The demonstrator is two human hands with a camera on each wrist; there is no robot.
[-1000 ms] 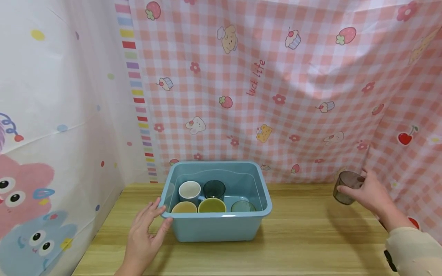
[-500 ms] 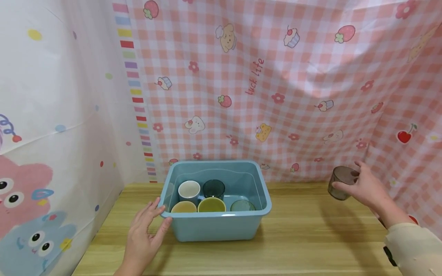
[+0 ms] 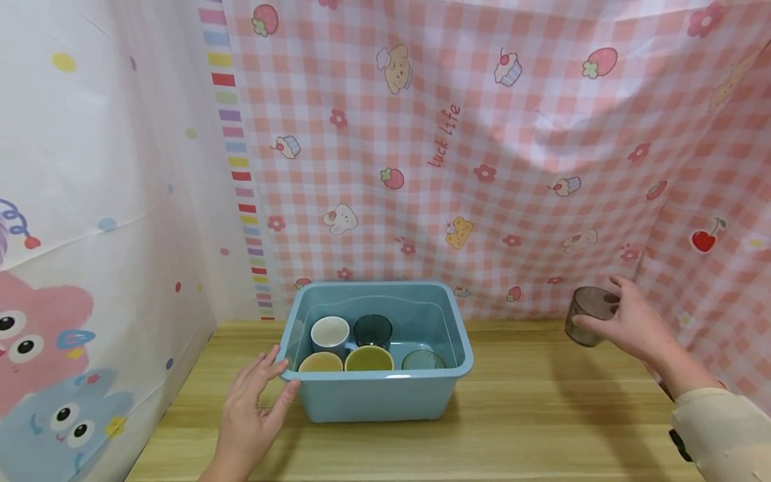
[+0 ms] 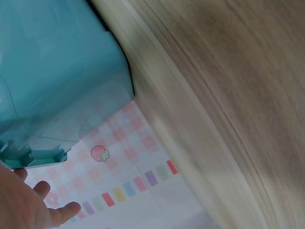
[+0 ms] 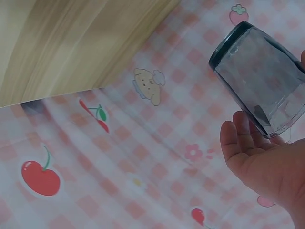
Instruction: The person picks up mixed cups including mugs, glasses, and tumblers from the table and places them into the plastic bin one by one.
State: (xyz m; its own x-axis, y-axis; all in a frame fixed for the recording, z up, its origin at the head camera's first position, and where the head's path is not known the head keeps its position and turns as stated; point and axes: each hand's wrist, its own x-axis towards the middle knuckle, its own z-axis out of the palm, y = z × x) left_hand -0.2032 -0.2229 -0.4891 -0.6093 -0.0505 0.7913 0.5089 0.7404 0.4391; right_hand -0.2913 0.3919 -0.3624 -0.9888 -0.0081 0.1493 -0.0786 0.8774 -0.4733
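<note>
My right hand (image 3: 641, 328) holds a dark see-through cup (image 3: 585, 325) between thumb and fingers, over the right back of the table. The right wrist view shows this cup (image 5: 262, 78) off the wood, with its thick dark base away from the palm. At the bin's left front corner, my left hand (image 3: 249, 412) touches the rim with fingers spread and fairly straight. The blue plastic bin (image 3: 379, 399) contains several cups: a white mug (image 3: 330, 333), a dark glass (image 3: 373, 330), a yellow-green cup (image 3: 369, 359), a cream cup (image 3: 322, 363) and a greenish glass (image 3: 423, 360).
Under the bin is a wooden table (image 3: 512, 408). A pink checked cloth (image 3: 482, 134) hangs along its back and right, and a white printed cloth (image 3: 120, 167) hangs on the left.
My right hand has carried the cup a little left and up. The left hand stays at the bin's corner, and the cups in the bin have not moved.
</note>
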